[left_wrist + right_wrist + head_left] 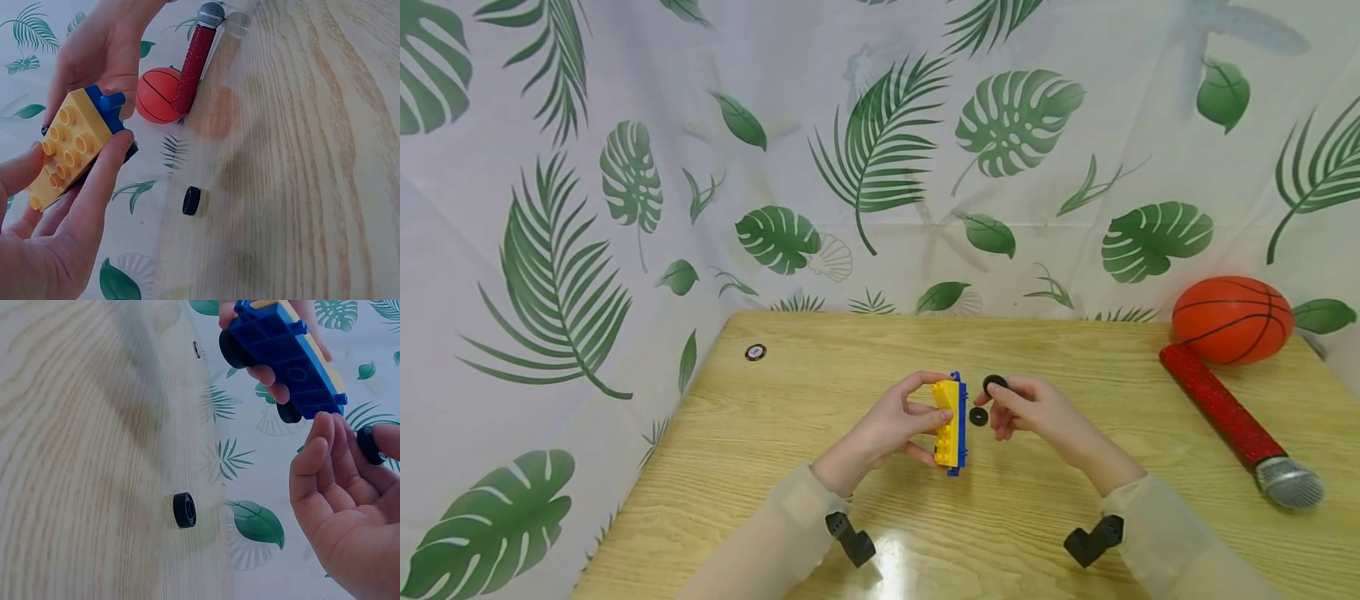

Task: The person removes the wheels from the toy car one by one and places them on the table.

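In cream sleeves [775, 533], I work over a wood-grain table [790, 450], my left hand [897, 423] grasping a yellow-and-blue building-block car [953, 433] raised above the surface, my right hand [1033, 408] pinching a black toy wheel [369, 448] just beside it. The car is tipped on its side, long axis running away from me, yellow studs [67, 114] to my left, blue base to my right; which end is its front, I cannot tell. Only the right-wrist view reveals two fitted wheels [234, 350] along the base's table-side edge, opposite bare blue pegs [300, 327]. A loose wheel [182, 510] lies flat on the table. Beyond, at right, rests a glittery red microphone [1228, 408]; farther back, a poker chip [756, 352] at left, a toy basketball [1232, 321] at right and a leaf-print cloth [895, 258].
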`<state>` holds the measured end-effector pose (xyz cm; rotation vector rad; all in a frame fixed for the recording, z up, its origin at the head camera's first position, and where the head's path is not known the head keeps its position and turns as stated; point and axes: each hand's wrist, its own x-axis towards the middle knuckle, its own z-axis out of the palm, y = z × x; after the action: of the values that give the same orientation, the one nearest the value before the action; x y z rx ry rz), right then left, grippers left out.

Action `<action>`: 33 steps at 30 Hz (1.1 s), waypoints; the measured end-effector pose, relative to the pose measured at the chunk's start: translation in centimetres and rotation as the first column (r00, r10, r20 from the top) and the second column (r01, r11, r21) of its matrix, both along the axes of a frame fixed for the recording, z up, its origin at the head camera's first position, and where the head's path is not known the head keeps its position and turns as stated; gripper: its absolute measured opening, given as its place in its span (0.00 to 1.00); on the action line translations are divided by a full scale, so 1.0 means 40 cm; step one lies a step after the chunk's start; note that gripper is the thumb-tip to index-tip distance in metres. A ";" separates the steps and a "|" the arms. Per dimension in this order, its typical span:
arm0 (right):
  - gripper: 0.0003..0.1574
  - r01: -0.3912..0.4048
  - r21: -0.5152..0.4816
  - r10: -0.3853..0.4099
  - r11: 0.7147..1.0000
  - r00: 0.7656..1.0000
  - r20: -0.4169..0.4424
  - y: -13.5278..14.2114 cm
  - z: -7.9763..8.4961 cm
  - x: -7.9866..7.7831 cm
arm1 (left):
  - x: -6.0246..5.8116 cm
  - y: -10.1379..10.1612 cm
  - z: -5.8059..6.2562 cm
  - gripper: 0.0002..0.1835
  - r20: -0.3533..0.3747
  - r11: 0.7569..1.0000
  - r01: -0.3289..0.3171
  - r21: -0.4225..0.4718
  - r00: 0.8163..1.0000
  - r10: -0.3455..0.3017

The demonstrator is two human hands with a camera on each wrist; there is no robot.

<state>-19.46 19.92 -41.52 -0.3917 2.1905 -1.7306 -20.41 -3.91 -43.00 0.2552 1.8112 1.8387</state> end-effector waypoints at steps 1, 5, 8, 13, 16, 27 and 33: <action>0.31 -0.002 -0.002 0.002 1.000 1.000 0.010 0.003 0.000 -0.001 | 0.000 0.000 0.000 0.24 0.000 1.000 0.000 -0.001 1.000 0.000; 0.33 -0.010 -0.024 0.011 1.000 0.999 0.034 0.013 0.002 -0.001 | 0.000 0.000 -0.001 0.24 -0.002 1.000 0.002 0.003 1.000 -0.002; 0.32 0.007 -0.019 -0.006 1.000 0.999 0.036 0.021 0.005 0.002 | 0.000 0.000 -0.001 0.24 -0.005 1.000 0.007 0.000 1.000 -0.007; 0.32 0.059 0.011 -0.059 0.998 0.997 0.049 0.031 0.006 0.003 | -0.001 -0.001 0.000 0.25 -0.015 0.999 0.016 -0.030 1.000 -0.017; 0.32 0.082 0.032 -0.084 0.996 0.995 0.053 0.038 0.003 0.001 | -0.001 -0.001 0.000 0.25 -0.017 0.999 0.021 -0.038 1.000 -0.022; 0.19 0.147 -0.017 -0.145 0.989 0.986 0.085 0.079 -0.031 -0.016 | 0.005 0.000 0.007 0.25 -0.015 0.999 0.020 -0.045 1.000 -0.021; 0.09 0.175 -0.089 -0.160 0.981 0.976 0.150 0.099 -0.043 -0.023 | 0.006 0.001 0.008 0.25 -0.015 0.999 0.019 -0.045 1.000 -0.020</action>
<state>-20.39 23.90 -43.25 -0.1050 2.0920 -1.9010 -20.17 -3.87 -42.67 0.2703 1.8515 1.7851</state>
